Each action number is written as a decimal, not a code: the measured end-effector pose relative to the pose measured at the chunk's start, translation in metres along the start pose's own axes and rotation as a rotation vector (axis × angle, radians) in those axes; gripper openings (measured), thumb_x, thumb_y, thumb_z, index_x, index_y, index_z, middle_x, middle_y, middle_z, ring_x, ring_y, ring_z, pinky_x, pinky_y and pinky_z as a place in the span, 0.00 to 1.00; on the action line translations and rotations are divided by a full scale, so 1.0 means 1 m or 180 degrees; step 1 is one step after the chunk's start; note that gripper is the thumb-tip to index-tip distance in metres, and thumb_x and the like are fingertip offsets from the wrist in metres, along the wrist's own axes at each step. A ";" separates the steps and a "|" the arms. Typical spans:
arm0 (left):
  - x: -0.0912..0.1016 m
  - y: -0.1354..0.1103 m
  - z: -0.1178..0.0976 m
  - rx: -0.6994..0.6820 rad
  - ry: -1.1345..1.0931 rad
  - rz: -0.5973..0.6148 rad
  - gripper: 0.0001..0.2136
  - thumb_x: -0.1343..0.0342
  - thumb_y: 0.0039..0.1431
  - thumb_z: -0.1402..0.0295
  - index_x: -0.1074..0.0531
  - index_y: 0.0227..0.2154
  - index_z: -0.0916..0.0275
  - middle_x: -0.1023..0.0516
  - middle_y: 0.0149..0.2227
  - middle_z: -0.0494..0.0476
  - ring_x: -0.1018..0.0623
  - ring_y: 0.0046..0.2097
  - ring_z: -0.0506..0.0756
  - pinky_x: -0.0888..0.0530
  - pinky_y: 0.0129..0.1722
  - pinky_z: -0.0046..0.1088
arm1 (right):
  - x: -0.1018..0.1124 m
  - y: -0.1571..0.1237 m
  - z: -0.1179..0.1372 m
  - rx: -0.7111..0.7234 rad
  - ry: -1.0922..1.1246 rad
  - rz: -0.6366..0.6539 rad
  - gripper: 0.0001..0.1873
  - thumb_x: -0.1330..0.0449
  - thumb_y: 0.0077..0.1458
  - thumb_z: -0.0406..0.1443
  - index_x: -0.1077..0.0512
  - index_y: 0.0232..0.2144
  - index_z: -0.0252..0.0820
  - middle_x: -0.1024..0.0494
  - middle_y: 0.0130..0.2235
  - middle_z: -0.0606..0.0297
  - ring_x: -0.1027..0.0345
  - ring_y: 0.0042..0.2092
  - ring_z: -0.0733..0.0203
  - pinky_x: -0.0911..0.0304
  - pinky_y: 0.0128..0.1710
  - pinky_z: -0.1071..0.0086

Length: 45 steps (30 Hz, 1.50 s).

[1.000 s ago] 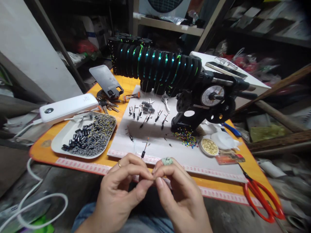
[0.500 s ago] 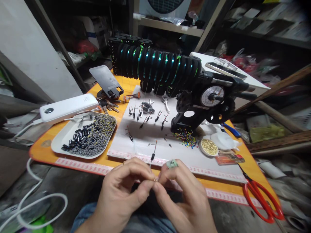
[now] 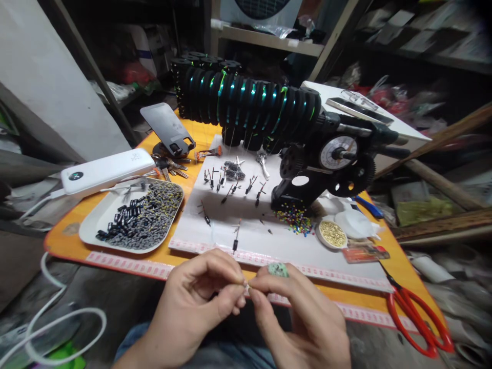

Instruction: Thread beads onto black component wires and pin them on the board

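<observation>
My left hand (image 3: 203, 302) and my right hand (image 3: 295, 307) meet above the table's front edge, thumbs and forefingers pinched together. Between the fingertips is a tiny pale, shiny piece (image 3: 246, 288), too small to name. A patterned green wrap (image 3: 278, 270) covers part of a right-hand finger. Just beyond my left fingers, a small black cylinder with thin reddish wire-like ends (image 3: 235, 245) rests near the front of the white board (image 3: 192, 230). Several similar pieces (image 3: 257, 197) lie farther back on it.
A white tray (image 3: 86, 238) of grey and black small parts stands left. Behind rises a black machine with green-wound spools (image 3: 249, 102). Coloured beads (image 3: 295, 219), a bowl of gold parts (image 3: 332, 234) and red-handled scissors (image 3: 418, 318) sit right. A white power bank (image 3: 107, 171) lies left.
My right hand has shifted slightly right and down, its thumb farther from the left thumb. The nearest black cylinder now appears a little farther left and more upright in view.
</observation>
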State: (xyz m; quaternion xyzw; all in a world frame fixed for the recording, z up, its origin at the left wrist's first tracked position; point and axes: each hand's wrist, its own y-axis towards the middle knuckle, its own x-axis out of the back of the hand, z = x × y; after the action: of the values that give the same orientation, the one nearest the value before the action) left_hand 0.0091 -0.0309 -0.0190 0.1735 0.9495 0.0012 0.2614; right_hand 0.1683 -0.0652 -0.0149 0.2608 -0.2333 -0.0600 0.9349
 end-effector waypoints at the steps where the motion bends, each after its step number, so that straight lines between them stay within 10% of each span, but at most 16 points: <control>1: 0.000 0.000 0.001 -0.0027 0.0073 -0.0004 0.08 0.38 0.63 0.78 0.18 0.35 0.57 0.23 0.34 0.51 0.20 0.31 0.45 0.21 0.32 0.15 | 0.000 0.000 -0.001 -0.0055 0.0031 0.0020 0.11 0.42 0.60 0.24 0.27 0.39 0.46 0.24 0.31 0.67 0.28 0.33 0.64 0.32 0.32 0.71; 13: 0.014 0.004 -0.004 -0.1951 0.3253 0.0121 0.11 0.40 0.61 0.83 0.21 0.40 0.61 0.17 0.40 0.58 0.17 0.40 0.53 0.20 0.41 0.24 | 0.005 0.006 -0.009 -0.0048 -0.0424 0.0168 0.08 0.43 0.59 0.25 0.34 0.34 0.44 0.33 0.29 0.69 0.36 0.29 0.65 0.40 0.26 0.73; 27: 0.012 0.035 -0.003 -0.1004 0.4196 0.0351 0.06 0.44 0.59 0.80 0.28 0.32 0.63 0.28 0.43 0.61 0.32 0.51 0.63 0.30 0.48 0.43 | 0.010 0.014 -0.039 0.0325 -0.1351 0.0625 0.09 0.41 0.60 0.23 0.33 0.37 0.40 0.34 0.31 0.65 0.43 0.35 0.59 0.45 0.33 0.66; 45: 0.013 0.033 0.002 -0.1150 0.4093 0.0149 0.08 0.42 0.58 0.81 0.28 0.32 0.60 0.25 0.40 0.56 0.32 0.51 0.62 0.33 0.49 0.41 | 0.012 0.006 -0.041 0.0213 -0.1568 0.0447 0.07 0.42 0.61 0.25 0.32 0.35 0.41 0.34 0.29 0.66 0.44 0.33 0.58 0.50 0.35 0.63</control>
State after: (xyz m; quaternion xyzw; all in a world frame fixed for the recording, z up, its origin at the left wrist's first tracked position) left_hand 0.0104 0.0047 -0.0236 0.1122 0.8972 0.2690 -0.3318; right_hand 0.1984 -0.0443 -0.0383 0.2523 -0.4734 -0.0490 0.8425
